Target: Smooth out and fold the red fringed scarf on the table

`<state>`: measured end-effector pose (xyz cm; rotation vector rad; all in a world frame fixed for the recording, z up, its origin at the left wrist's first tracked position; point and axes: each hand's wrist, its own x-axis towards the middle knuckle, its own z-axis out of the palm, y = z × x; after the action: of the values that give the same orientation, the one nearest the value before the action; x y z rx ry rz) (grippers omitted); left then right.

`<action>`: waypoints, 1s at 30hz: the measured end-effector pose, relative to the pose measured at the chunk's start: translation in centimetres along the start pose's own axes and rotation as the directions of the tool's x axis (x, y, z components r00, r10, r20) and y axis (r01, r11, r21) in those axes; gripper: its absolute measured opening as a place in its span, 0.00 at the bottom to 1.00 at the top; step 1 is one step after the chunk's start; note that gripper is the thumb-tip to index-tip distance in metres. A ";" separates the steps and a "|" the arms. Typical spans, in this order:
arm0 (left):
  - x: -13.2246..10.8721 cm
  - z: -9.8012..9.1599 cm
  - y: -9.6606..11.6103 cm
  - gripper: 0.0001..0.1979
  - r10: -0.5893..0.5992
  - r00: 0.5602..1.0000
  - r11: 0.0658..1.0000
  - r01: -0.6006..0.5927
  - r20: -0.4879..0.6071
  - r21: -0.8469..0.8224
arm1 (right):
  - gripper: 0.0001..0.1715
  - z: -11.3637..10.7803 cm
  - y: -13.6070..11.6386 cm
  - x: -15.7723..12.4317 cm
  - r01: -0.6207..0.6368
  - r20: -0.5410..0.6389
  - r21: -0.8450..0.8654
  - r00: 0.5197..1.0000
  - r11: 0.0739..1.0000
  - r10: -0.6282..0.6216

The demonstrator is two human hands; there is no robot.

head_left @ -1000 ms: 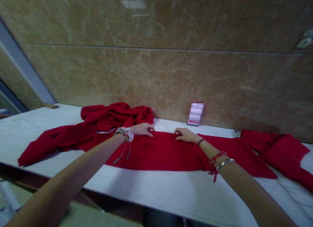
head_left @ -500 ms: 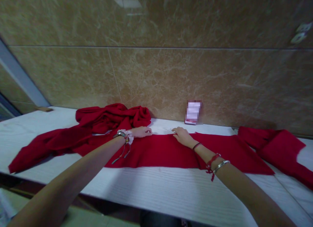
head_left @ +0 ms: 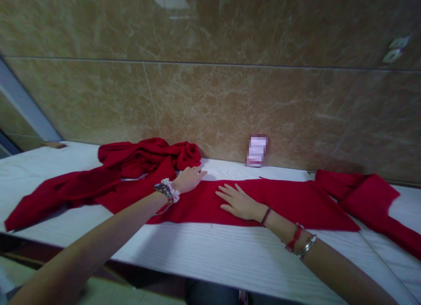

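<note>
A long flat piece of red fabric (head_left: 289, 204) stretches across the white table (head_left: 230, 248). My right hand (head_left: 238, 202) lies on its middle with the fingers spread. Near the fabric's far edge rests my left hand (head_left: 189, 179), fingers stretched out to the right and nothing seen in its grasp. Just behind the left hand is a bunched heap of red fabric (head_left: 144, 154), with a long part trailing to the lower left. Where the flat piece meets this heap is partly hidden by my left forearm.
Another folded red piece (head_left: 368, 195) lies at the right. A phone-like item with a blurred screen (head_left: 257, 151) leans on the brown tiled wall (head_left: 210, 103). A small brown block (head_left: 54, 144) sits at the far left corner, and a socket (head_left: 396, 48) is on the wall.
My right hand has come from the fabric's far edge toward me and flattened out on it. The left hand has unfolded its fingers, staying near the far edge.
</note>
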<state>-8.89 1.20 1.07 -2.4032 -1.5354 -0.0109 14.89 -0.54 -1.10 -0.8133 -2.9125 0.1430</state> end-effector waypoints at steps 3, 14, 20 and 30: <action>-1.2 0.7 1.9 0.20 0.022 0.999 0.994 -0.026 -0.044 -0.105 | 0.35 0.1 0.1 -0.2 -0.063 0.000 -0.001 0.998 0.998 0.063; -1.8 0.0 2.9 0.26 0.142 0.989 0.971 -0.131 0.044 -0.201 | 0.39 -1.0 -0.2 -2.0 -0.257 -0.087 -0.052 0.964 0.965 0.252; -1.8 1.5 1.1 0.24 0.258 0.953 0.937 -0.207 0.161 -0.281 | 0.36 0.4 1.1 -3.9 -0.364 -0.033 -0.081 0.931 0.928 0.363; -1.0 -0.6 -4.2 0.19 -0.025 0.943 0.915 0.156 0.333 -0.371 | 0.36 0.2 1.3 -3.9 -0.364 0.001 -0.082 0.931 0.928 0.366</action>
<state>-13.02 1.79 2.47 -2.7462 -1.9544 0.0633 18.80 -1.45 -1.82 -1.3695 -2.7627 0.0628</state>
